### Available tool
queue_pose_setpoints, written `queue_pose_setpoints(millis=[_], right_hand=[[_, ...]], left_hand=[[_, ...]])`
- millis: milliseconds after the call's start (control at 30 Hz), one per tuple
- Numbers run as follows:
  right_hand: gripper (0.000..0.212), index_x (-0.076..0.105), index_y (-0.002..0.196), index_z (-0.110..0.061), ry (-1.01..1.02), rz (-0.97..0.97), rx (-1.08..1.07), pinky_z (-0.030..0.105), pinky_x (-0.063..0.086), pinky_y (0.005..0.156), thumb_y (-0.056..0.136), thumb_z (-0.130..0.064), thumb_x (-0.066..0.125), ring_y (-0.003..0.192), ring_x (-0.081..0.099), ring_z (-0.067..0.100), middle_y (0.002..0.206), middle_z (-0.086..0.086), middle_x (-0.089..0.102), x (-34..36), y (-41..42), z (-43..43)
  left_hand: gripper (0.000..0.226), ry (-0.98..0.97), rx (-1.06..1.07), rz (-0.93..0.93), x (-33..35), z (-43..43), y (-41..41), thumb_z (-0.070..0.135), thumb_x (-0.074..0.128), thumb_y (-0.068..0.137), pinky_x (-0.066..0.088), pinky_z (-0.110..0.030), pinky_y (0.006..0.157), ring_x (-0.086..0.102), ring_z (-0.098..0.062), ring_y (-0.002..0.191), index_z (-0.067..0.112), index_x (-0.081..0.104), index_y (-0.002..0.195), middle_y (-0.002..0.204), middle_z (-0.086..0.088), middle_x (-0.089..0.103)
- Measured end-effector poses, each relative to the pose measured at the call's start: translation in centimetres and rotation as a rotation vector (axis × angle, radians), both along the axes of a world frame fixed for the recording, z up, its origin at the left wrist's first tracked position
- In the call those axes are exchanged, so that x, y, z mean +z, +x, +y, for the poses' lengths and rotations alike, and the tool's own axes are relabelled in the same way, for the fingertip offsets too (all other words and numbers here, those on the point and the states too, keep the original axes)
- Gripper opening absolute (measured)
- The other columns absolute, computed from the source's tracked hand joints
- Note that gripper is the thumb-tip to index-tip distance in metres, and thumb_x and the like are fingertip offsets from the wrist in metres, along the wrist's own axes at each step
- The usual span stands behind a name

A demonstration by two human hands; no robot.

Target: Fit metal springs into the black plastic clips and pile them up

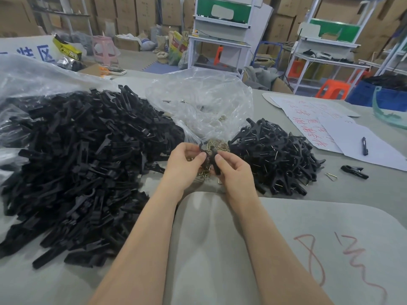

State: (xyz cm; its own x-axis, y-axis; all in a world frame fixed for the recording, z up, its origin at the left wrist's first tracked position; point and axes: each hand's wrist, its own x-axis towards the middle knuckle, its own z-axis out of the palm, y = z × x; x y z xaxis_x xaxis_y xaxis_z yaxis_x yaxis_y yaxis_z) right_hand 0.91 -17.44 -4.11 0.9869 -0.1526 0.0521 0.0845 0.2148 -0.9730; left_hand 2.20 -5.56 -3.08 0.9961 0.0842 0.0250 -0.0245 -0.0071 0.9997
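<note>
Head view: two hands (207,166) pinch one black clip (212,158)

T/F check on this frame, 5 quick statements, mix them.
1. Both the left hand and the right hand hold a black clip. True.
2. The larger pile of black parts lies on the person's right. False: it is on the left; the smaller pile is on the right.
3. A pen lies on the white paper. True.
4. The springs sit in a blue tray. False: they lie loose at the clear plastic bag.
5. A lone clip lies right of the smaller pile. True.
</note>
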Motion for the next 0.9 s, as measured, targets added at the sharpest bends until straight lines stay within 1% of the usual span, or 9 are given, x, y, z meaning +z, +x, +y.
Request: queue_pose_setpoints(millis=[100, 233, 300, 367, 433, 600, 700, 767, 900], right_hand=[[0.017, 0.067, 0.094, -0.012, 0.11, -0.034, -0.03, 0.017, 0.052, 0.063, 0.093, 0.0, 0.056, 0.061, 0.062, 0.006, 0.08, 0.001, 0.07, 0.11, -0.01, 0.04], [0.015, 0.064, 0.092, -0.011, 0.034, -0.074, -0.063, 0.016, 0.048, 0.056, 0.093, 0.001, 0.055, 0.058, 0.06, 0.004, 0.077, 0.005, 0.067, -0.04, -0.03, 0.11], [0.019, 0.064, 0.091, -0.012, -0.023, -0.097, -0.071, 0.015, 0.047, 0.055, 0.093, 0.003, 0.053, 0.057, 0.059, 0.004, 0.077, 0.007, 0.065, -0.04, -0.09, 0.2], [0.023, 0.067, 0.09, -0.014, -0.057, -0.107, -0.075, 0.016, 0.05, 0.059, 0.094, 0.003, 0.051, 0.061, 0.062, 0.004, 0.079, 0.004, 0.067, 0.03, -0.12, 0.24], [0.027, 0.069, 0.092, -0.016, -0.07, -0.109, -0.065, 0.016, 0.052, 0.063, 0.094, 0.001, 0.05, 0.065, 0.064, 0.004, 0.082, -0.001, 0.069, 0.05, -0.16, 0.29], [0.031, 0.066, 0.114, -0.016, -0.192, -0.13, -0.022, 0.021, 0.054, 0.081, 0.093, 0.001, 0.052, 0.077, 0.063, 0.0, 0.089, -0.006, 0.07, -0.17, -0.19, 0.58], [0.028, 0.068, 0.104, -0.019, -0.142, -0.157, -0.05, 0.019, 0.053, 0.076, 0.092, 0.002, 0.054, 0.079, 0.065, 0.005, 0.09, -0.003, 0.071, -0.02, -0.38, 0.47], [0.029, 0.069, 0.098, -0.021, -0.136, -0.171, -0.059, 0.019, 0.053, 0.079, 0.091, 0.003, 0.055, 0.084, 0.066, 0.006, 0.093, -0.003, 0.072, -0.03, -0.44, 0.39], [0.029, 0.069, 0.1, -0.019, -0.136, -0.16, -0.033, 0.02, 0.052, 0.084, 0.09, 0.004, 0.056, 0.088, 0.066, 0.006, 0.096, 0.0, 0.072, -0.05, -0.42, 0.56]], left_hand=[[0.009, -0.044, -0.06, 0.033, -0.02, -0.02, -0.06, 0.009, 0.062, 0.091, 0.057, -0.022, 0.069, 0.067, -0.017, 0.089, 0.014, 0.057, 0.097, 0.1, -0.01, 0.065], [0.009, -0.038, -0.117, 0.04, 0.09, -0.11, -0.14, 0.007, 0.062, 0.09, 0.054, -0.017, 0.06, 0.065, -0.01, 0.075, 0.013, 0.057, 0.095, 0.09, -0.005, 0.066], [0.01, -0.043, -0.129, 0.039, 0.09, 0.03, -0.18, 0.006, 0.062, 0.09, 0.055, -0.019, 0.063, 0.065, -0.01, 0.075, 0.014, 0.058, 0.094, 0.088, -0.003, 0.067], [0.01, -0.027, -0.136, 0.038, 0.06, 0.15, -0.19, 0.006, 0.062, 0.09, 0.057, -0.024, 0.069, 0.067, -0.014, 0.08, 0.011, 0.06, 0.099, 0.093, -0.007, 0.069], [0.014, -0.025, -0.12, 0.039, 0.08, 0.19, -0.21, 0.007, 0.062, 0.09, 0.056, -0.022, 0.066, 0.066, -0.015, 0.081, 0.008, 0.06, 0.104, 0.097, -0.01, 0.069], [0.011, -0.096, -0.06, 0.046, 0.21, 0.4, -0.18, 0.007, 0.062, 0.091, 0.056, -0.022, 0.065, 0.066, -0.011, 0.077, 0.009, 0.06, 0.102, 0.092, -0.007, 0.067], [0.01, -0.117, -0.078, 0.053, 0.32, 0.3, -0.28, 0.008, 0.062, 0.09, 0.056, -0.019, 0.064, 0.066, -0.008, 0.075, 0.01, 0.061, 0.1, 0.091, -0.005, 0.067], [0.01, -0.128, -0.084, 0.052, 0.4, 0.18, -0.35, 0.007, 0.062, 0.09, 0.057, -0.019, 0.064, 0.066, -0.007, 0.074, 0.01, 0.061, 0.1, 0.091, -0.005, 0.068], [0.012, -0.14, -0.081, 0.051, 0.39, 0.27, -0.34, 0.006, 0.062, 0.09, 0.059, -0.023, 0.067, 0.065, -0.005, 0.07, 0.008, 0.06, 0.102, 0.088, -0.005, 0.066]])
